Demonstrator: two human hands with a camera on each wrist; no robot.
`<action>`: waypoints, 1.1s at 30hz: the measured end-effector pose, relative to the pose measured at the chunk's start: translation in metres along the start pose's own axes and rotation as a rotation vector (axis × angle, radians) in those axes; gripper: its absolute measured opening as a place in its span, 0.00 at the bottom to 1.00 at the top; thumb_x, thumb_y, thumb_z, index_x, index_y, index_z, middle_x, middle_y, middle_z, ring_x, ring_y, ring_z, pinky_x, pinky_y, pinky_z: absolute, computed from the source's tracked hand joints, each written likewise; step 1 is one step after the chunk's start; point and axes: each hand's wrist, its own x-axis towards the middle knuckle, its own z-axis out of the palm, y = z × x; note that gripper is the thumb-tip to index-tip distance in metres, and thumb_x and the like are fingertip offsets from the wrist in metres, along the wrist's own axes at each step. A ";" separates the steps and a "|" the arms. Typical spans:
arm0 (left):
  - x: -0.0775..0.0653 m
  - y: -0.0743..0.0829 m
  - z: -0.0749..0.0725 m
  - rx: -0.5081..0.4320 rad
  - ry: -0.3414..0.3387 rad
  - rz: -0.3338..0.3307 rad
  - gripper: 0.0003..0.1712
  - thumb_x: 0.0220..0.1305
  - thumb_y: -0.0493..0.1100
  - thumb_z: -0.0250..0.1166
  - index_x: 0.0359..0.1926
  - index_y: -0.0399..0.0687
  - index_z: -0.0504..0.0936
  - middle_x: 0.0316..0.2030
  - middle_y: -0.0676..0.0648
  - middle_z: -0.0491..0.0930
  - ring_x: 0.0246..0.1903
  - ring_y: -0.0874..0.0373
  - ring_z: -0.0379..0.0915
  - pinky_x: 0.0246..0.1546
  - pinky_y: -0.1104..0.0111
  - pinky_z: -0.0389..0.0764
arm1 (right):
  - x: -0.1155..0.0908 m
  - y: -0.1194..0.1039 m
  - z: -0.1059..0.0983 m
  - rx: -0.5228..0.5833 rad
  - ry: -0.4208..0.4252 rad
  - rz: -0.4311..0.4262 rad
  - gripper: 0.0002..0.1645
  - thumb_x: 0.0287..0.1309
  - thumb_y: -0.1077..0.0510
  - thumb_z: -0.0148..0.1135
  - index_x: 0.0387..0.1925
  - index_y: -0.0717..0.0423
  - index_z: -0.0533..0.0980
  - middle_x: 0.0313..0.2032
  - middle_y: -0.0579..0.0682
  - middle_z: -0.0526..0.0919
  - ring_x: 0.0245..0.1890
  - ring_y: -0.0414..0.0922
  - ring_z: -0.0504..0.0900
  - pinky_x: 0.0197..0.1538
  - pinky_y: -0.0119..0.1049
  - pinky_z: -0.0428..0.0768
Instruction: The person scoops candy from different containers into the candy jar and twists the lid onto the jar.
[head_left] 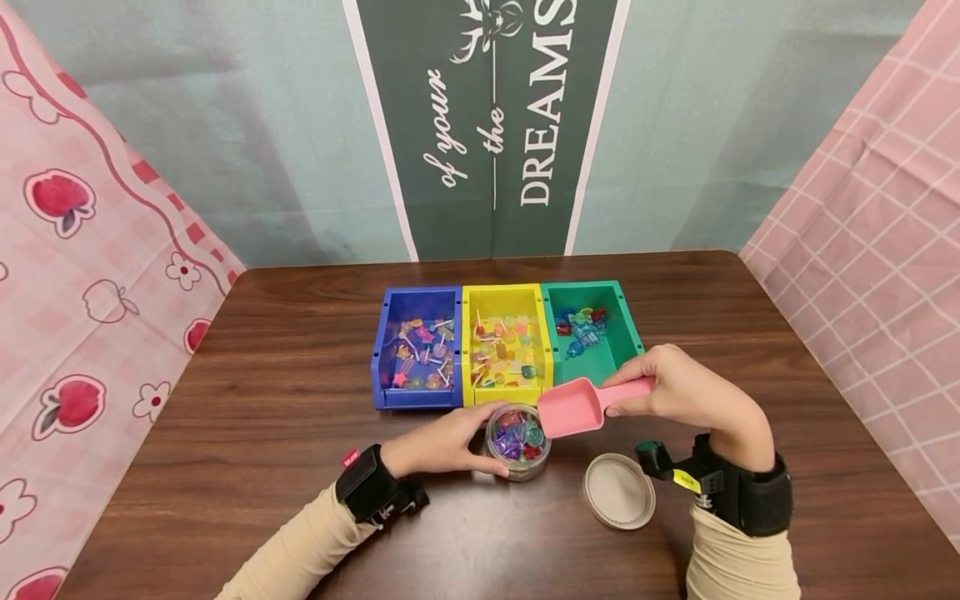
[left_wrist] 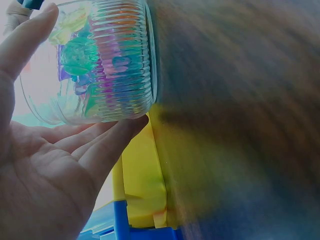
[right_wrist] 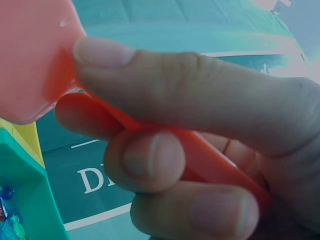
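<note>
My left hand (head_left: 447,443) holds a clear ridged jar (left_wrist: 125,60), thumb on one side and fingers on the other. Colourful candy-shaped charms (head_left: 516,437) fill the jar, whose top is uncovered. A pink scoop (head_left: 572,408) is gripped by its handle in my right hand (head_left: 671,387). The scoop's bowl, with nothing visible in it, is at the jar's right rim; whether they touch I cannot tell. Up close in the right wrist view, the thumb (right_wrist: 150,80) lies along the scoop handle (right_wrist: 215,160) and the fingers curl beneath it.
Behind the jar, a blue bin (head_left: 417,398), a yellow bin (head_left: 506,396) and a green bin (head_left: 611,354) stand side by side, each with small charms inside. A round lid (head_left: 618,492) lies on the wooden table (head_left: 285,367), right of the jar. Curtains surround the table's back and sides.
</note>
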 end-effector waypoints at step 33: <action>-0.001 -0.001 0.002 0.048 0.014 0.024 0.50 0.53 0.64 0.64 0.70 0.46 0.56 0.63 0.46 0.69 0.61 0.61 0.63 0.64 0.58 0.70 | -0.012 0.037 0.003 -0.130 0.256 0.220 0.13 0.48 0.59 0.70 0.34 0.66 0.82 0.14 0.52 0.78 0.12 0.39 0.71 0.17 0.33 0.73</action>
